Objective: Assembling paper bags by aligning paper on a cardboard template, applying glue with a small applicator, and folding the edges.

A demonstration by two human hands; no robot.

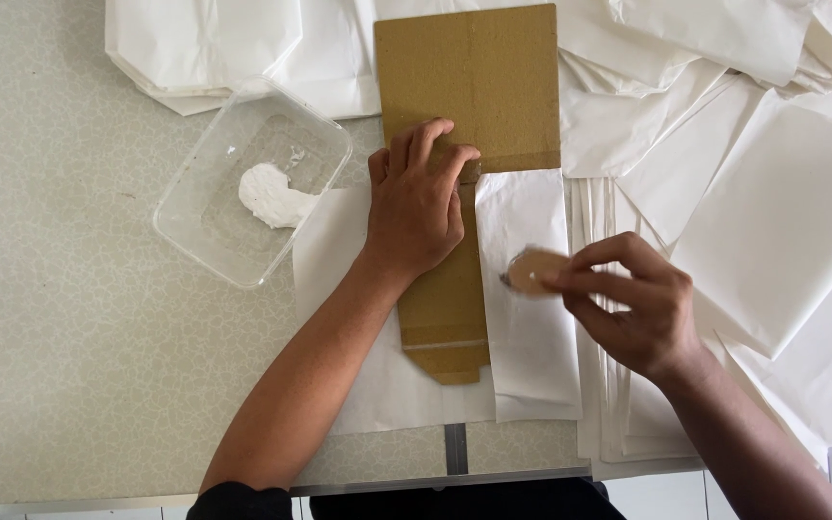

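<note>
The right hand [633, 303] pinched a small brush [530, 273] between thumb and fingers, its tip resting on a folded white paper flap [530, 337]. Just beside it, the left hand [416, 207] lay flat, fingers spread and gripping nothing, pressing down a brown cardboard strip [474, 77] over the paper. A clear plastic tub [195, 226] with white paste [272, 195] sat to the left on the pale table [60, 337]. Loose white paper sheets [772, 212] were piled to the right.
</note>
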